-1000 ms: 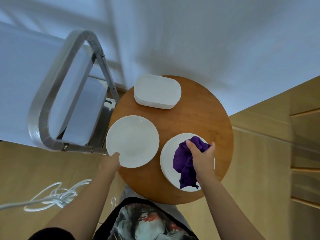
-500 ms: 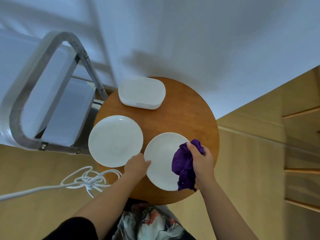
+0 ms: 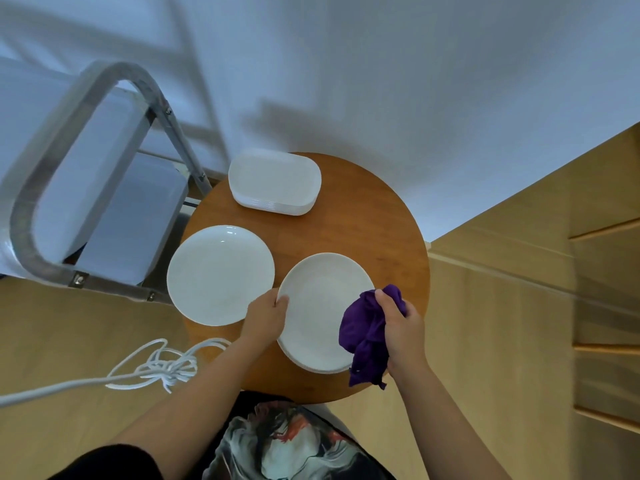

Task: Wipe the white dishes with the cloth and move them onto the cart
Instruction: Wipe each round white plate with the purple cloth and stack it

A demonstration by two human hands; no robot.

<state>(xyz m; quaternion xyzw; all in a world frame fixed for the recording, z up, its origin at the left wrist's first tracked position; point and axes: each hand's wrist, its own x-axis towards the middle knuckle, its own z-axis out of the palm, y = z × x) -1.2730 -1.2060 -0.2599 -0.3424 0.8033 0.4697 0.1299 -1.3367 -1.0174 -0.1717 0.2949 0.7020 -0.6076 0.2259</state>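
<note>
the cart [image 3: 86, 188] runs off the left edge; cloth [image 3: 363, 337] hides the plate's [image 3: 322, 306] right rim.

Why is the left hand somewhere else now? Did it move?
Yes. The left hand went from the left plate rightward to grip the right plate's edge.

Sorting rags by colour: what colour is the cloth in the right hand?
Deep purple cloth, gripped by the right hand; head view.
</note>
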